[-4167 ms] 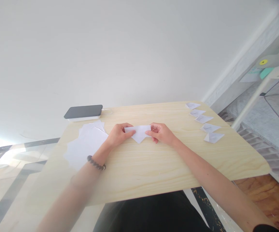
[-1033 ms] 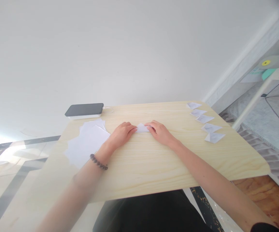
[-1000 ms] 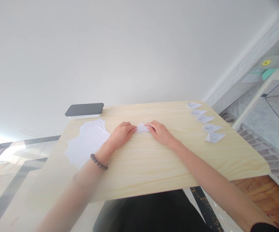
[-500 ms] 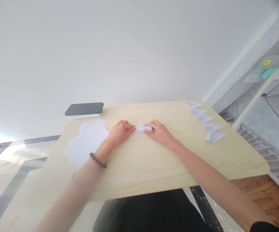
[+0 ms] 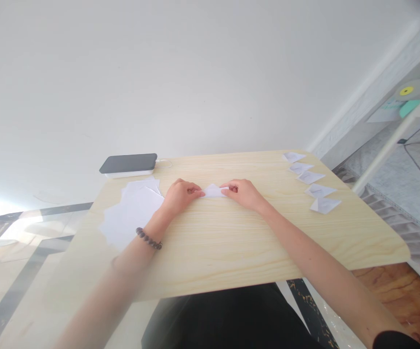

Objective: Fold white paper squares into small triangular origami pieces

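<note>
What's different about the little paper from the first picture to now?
The small folded paper had its point toward the person; now its point faces away. Nothing new was grabbed or let go: the left hand and right hand still hold its ends. The five folded pieces, the loose sheets and the dark-topped device stayed put.

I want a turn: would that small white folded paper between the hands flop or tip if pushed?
The folded paper is probably very light, being small. Its folds likely keep it fairly stiff. Low and flat, it might slide, not tip.
</note>
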Demonstrator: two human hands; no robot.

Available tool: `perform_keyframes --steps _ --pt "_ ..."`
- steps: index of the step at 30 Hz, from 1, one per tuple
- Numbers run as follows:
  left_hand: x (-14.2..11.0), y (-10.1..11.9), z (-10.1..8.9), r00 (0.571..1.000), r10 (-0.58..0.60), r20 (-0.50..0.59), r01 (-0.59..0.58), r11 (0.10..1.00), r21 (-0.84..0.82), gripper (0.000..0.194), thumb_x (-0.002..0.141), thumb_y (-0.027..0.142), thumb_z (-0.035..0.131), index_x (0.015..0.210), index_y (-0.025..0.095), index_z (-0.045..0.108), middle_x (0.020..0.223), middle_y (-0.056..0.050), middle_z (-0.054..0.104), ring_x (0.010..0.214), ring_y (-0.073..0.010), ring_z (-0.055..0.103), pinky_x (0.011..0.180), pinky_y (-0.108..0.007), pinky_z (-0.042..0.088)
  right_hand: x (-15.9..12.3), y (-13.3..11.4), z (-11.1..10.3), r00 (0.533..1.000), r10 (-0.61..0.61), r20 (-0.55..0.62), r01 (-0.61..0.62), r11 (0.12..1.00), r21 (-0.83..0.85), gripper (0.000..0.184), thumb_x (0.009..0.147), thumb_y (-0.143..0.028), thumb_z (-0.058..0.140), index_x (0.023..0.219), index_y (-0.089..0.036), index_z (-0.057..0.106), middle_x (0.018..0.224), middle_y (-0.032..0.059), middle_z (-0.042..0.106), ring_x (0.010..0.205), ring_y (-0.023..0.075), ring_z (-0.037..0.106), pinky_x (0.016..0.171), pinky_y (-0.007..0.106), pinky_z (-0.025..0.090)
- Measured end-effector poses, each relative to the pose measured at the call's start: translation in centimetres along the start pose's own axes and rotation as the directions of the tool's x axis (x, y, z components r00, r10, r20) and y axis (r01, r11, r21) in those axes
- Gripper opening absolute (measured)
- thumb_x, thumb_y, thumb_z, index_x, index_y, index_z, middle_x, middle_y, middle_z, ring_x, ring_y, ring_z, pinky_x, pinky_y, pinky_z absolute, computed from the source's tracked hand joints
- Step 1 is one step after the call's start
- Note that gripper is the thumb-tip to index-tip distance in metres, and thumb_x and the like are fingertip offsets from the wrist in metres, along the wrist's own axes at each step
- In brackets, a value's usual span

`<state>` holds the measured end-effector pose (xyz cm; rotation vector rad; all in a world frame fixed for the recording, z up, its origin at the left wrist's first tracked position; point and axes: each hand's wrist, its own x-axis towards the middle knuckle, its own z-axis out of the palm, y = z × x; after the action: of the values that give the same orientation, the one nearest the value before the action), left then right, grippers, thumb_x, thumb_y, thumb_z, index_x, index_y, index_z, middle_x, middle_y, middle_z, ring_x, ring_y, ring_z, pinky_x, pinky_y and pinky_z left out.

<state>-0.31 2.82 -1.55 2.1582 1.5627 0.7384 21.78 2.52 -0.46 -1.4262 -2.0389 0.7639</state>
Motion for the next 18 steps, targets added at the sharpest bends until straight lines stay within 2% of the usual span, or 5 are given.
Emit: perform_keyframes --steps 7,11,15,18 --pt "-0.06 0.19 -0.04 1.000 -0.002 0.013 0.002 1.000 0.003 0.021 0.071 0.042 0.057 0.080 0.026 0.066 0.070 -0.001 0.063 0.086 -0.0223 0.050 0.073 -0.032 0.040 0.11 0.11 0.07 1.000 0.007 0.017 -0.007 1.000 -0.017 0.025 0.073 -0.031 0.052 0.091 -0.020 0.066 0.061 -0.0017 0.055 0.053 0.0086 0.044 0.053 0.022 0.034" --pt "-0.11 0.12 0.14 1.000 0.028 0.012 -0.028 0.999 0.028 0.025 0.074 0.039 0.055 0.092 0.027 0.065 0.069 -0.001 0.061 0.087 -0.0220 0.048 0.076 -0.033 0.039 0.18 0.09 0.24 1.000 -0.026 0.006 0.026 0.998 -0.050 0.021 0.073 -0.024 0.052 0.089 -0.019 0.063 0.061 -0.0022 0.053 0.053 0.0083 0.044 0.055 0.022 0.036" --pt "-0.08 0.06 0.23 0.992 0.124 0.028 -0.126 0.988 0.092 0.024 0.079 0.036 0.051 0.095 0.026 0.064 0.076 -0.002 0.059 0.086 -0.0201 0.047 0.082 -0.035 0.037 0.24 0.28 0.52 0.997 -0.070 -0.018 0.068 0.993 -0.095 0.018 0.073 -0.019 0.051 0.088 -0.018 0.061 0.064 -0.0018 0.051 0.057 0.0091 0.045 0.062 0.023 0.038" --pt "-0.15 0.32 0.12 0.965 0.260 0.016 -0.260 0.954 0.149 0.024 0.081 0.029 0.049 0.102 0.027 0.061 0.091 -0.004 0.056 0.091 -0.0195 0.044 0.086 -0.037 0.035 0.20 0.72 0.87 0.993 -0.092 -0.070 0.085 0.992 -0.094 0.019 0.073 -0.018 0.052 0.091 -0.018 0.058 0.078 0.0007 0.048 0.061 0.0089 0.046 0.068 0.025 0.041"
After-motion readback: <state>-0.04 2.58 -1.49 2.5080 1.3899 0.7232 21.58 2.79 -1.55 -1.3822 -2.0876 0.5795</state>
